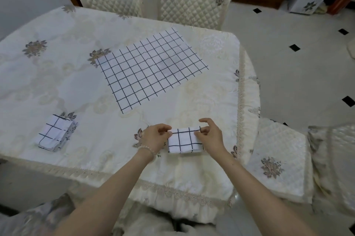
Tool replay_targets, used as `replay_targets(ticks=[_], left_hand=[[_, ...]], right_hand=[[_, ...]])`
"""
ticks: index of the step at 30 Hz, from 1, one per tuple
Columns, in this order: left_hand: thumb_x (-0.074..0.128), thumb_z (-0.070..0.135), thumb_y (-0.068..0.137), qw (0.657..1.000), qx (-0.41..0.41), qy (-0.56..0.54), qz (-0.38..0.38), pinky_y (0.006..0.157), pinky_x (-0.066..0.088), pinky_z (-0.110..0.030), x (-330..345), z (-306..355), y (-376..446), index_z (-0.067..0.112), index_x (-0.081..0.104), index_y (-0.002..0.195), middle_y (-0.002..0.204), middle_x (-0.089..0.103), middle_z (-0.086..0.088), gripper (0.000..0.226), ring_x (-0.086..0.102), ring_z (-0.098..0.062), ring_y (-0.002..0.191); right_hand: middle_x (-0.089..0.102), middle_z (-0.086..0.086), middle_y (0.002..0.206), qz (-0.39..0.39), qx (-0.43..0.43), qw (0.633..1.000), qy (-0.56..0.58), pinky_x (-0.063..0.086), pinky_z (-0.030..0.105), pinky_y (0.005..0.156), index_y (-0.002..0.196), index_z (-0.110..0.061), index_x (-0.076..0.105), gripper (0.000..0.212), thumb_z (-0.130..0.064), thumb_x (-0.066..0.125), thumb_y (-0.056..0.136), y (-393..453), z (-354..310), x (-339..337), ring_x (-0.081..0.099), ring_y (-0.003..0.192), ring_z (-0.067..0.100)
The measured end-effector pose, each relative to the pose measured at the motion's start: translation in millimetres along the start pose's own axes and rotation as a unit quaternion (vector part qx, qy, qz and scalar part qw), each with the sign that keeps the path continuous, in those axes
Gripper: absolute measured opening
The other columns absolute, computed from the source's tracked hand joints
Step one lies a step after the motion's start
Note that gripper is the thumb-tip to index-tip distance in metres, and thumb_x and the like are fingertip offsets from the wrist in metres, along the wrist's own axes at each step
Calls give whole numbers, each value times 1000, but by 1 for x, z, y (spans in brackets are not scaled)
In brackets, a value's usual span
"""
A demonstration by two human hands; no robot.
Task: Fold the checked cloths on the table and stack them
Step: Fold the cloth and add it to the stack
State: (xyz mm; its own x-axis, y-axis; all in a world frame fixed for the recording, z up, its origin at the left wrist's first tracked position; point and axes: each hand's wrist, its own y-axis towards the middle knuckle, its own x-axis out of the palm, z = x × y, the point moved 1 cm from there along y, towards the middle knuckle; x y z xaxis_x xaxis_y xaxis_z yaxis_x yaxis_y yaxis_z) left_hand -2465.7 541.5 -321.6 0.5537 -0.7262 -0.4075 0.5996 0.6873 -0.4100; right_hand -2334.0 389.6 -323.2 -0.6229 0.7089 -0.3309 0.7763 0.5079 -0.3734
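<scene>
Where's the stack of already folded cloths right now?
In the head view, the folded stack sits at the table's near left, well left of both hands, which hold another folded cloth.

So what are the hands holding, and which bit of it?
Both hold the small folded checked cloth by its far top edge: the left hand pinches the left corner, the right hand the right corner.

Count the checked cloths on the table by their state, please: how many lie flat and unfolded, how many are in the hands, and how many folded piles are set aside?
Flat, unfolded cloth: 1
Folded cloth held by the left hand and right hand: 1
Folded pile set aside at the left: 1 (layers inside cannot be counted)
Total: 3
</scene>
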Motion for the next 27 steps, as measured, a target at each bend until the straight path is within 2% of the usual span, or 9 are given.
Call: replay_targets(ticks=[3,5,8,10,15,19,22,24,27], left_hand=[[64,10,86,996,27,81,5,84,49,-23,12,-17,10,10,70,105,97,67,-1,19,62,-15,91],[62,3,86,981,100,166,8,87,49,-32,16,-22,11,3,67,107,104,66,-10,21,61,-25,98],[66,-1,76,895,262,359,33,86,52,-43,31,-30,10,0,63,113,115,62,-19,37,60,-36,103],[52,13,87,853,316,415,11,101,40,-43,43,-29,0,3,55,127,132,55,-15,42,53,-32,120],[18,31,99,822,283,492,-50,113,14,-39,48,-49,-5,5,38,141,149,37,-9,53,36,-24,137],[6,36,101,825,276,490,-56,114,14,-41,42,-63,-2,5,27,145,152,31,-10,58,24,-22,142],[7,37,100,830,278,480,-55,114,17,-43,43,-66,-1,5,24,147,155,24,-9,59,18,-22,144],[12,36,99,830,279,480,-49,114,17,-43,43,-65,-1,5,27,147,155,23,-9,58,18,-22,144],[24,35,93,823,277,492,-50,114,14,-44,45,-63,-1,6,22,148,156,20,-11,62,16,-24,145]], right_hand=[[58,-1,81,21,3,999,-31,44,12,62,116,-17,56,34,-2,62,85,-1,21,17,55,70,7],[57,-6,82,33,-10,999,-40,43,7,62,115,-16,56,31,-3,61,87,-2,27,23,55,71,1],[56,-8,79,48,-23,998,-45,45,11,64,114,-17,56,30,-3,60,88,-2,32,29,53,66,-2],[57,-7,79,54,-22,997,-51,46,14,66,114,-18,57,30,-3,60,88,-3,35,31,53,67,-3],[58,-4,100,60,-50,991,-106,44,20,81,120,-14,55,32,-7,58,89,-3,39,34,53,86,7],[44,2,117,98,-96,971,-199,47,32,87,120,-10,54,36,-9,62,86,-6,45,38,47,99,11],[46,12,135,126,-196,920,-314,42,41,101,131,-7,51,45,-14,58,87,-6,42,43,45,123,25],[38,12,149,56,-273,883,-378,24,42,114,143,-7,40,51,-25,43,95,-7,34,58,29,140,25],[21,6,159,-25,-266,866,-423,10,39,118,151,-10,24,59,-39,25,100,-4,38,81,10,148,18]])
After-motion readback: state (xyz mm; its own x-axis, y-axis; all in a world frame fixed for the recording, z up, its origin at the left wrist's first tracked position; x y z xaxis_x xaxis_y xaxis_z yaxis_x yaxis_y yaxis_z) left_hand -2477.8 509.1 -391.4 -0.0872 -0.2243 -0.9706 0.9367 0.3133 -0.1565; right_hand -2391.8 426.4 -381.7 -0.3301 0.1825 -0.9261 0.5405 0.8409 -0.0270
